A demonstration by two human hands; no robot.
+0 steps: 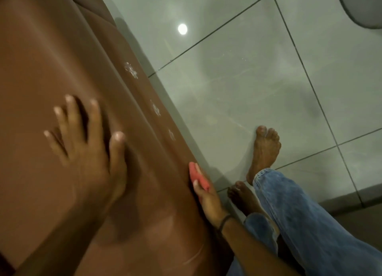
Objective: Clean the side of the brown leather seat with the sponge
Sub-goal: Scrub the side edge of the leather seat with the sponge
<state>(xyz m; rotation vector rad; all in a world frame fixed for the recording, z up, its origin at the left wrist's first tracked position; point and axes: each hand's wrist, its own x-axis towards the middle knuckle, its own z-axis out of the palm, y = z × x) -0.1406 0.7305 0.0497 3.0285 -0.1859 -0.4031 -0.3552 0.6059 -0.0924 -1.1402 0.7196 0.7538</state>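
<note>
The right hand [208, 199] gripped the pink sponge [198, 176], its long axis running along the side edge of the brown leather seat [51, 69] and pointing ahead of the fingertips toward three foam patches [155, 110]. The left hand [86, 143] lay flat on the seat, fingers spread open. The right-hand fingers were mostly hidden behind the sponge; no writing was legible, and motion blur softened both hands.

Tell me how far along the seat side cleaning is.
Done: nothing clearly. In hand: the right hand presses the pink sponge to the brown leather seat side; the left hand braces on top. Left: three foam patches further along the side.
</note>
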